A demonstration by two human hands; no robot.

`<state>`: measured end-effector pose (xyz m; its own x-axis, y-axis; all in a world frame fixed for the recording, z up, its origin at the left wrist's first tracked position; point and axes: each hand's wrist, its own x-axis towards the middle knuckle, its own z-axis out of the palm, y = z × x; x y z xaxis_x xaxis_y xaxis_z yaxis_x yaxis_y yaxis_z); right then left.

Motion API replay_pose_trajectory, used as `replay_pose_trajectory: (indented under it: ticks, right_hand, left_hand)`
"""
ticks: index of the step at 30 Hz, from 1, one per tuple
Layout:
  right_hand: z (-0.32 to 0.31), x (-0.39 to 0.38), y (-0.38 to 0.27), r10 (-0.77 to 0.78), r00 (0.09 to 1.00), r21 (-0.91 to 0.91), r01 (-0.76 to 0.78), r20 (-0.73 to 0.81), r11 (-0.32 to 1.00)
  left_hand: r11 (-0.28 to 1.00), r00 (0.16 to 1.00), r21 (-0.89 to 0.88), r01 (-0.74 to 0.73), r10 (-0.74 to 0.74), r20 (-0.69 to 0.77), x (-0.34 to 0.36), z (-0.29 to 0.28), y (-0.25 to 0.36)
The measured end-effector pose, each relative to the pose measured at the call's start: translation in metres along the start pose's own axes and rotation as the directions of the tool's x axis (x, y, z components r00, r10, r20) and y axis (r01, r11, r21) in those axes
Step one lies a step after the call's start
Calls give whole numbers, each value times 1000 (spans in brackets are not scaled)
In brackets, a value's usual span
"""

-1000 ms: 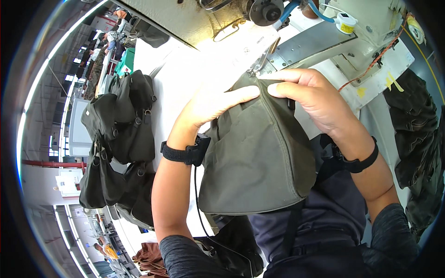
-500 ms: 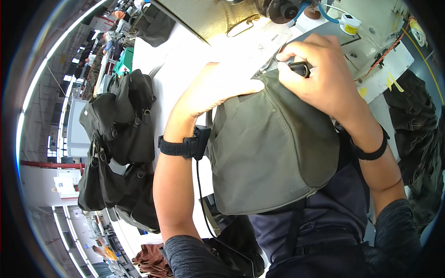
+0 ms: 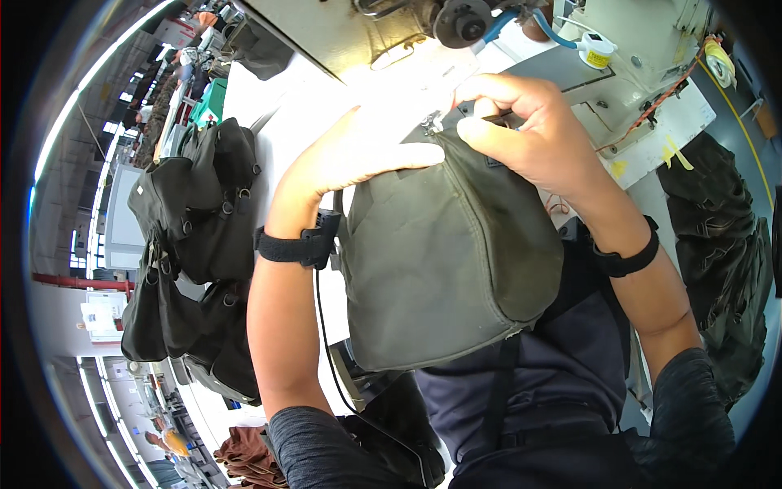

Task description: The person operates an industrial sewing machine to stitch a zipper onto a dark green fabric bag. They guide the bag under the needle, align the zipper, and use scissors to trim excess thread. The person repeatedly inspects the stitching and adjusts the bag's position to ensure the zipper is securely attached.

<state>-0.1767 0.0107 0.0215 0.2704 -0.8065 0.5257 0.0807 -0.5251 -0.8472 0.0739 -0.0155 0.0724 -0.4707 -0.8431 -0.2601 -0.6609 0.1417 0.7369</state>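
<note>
A dark olive fabric bag point(image 3: 423, 261) hangs toward my body, its upper edge at a sewing machine's metal presser foot point(image 3: 432, 122). My left hand point(image 3: 358, 155) holds the bag's upper left edge, the thumb lying along the front; strong lamp glare washes out its fingers. My right hand point(image 3: 538, 134) pinches the bag's upper right edge close to the presser foot, thumb and index finger together with the other fingers curled. A seam runs down the bag's front from near my left thumb. What lies under the foot is lost in the glare.
The sewing machine point(image 3: 326, 28) and its dark round knob point(image 3: 463, 20) stand over the work. Several dark bags with metal rings point(image 3: 204, 212) are heaped at left. Dark fabric pieces point(image 3: 713, 244) hang at right. Brown fabric point(image 3: 248, 456) lies at lower left, with people farther back.
My right hand has shifted its grip on the bag's edge; a black piece between its fingers is now mostly hidden. The whole scene has slid slightly left in the picture.
</note>
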Motion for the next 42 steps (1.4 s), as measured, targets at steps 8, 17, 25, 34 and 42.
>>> replay_pose_trajectory:
  ticks: [8, 17, 25, 34, 42]
  right_hand:
    - [-6, 2, 6, -70, 995, -402, 34, -75, 915]
    - [-5, 2, 8, -36, 995, -401, -6, -98, 916]
    - [-2, 3, 11, -42, 992, -389, -6, -116, 921]
    - [1, 1, 10, -98, 982, -422, 21, -162, 906]
    - [19, -23, 6, -313, 907, -636, 68, -281, 769]
  left_hand:
    - [999, 1000, 41, 1, -2, 16, 2, -7, 2]
    - [995, 999, 90, -32, 32, 9, 2, -8, 2]
    - [985, 996, 151, -85, 89, -22, -1, -7, 0]
    - [901, 966, 386, -197, 247, -82, -2, -6, 2]
    - [499, 763, 779, -379, 646, -42, 4, -9, 47]
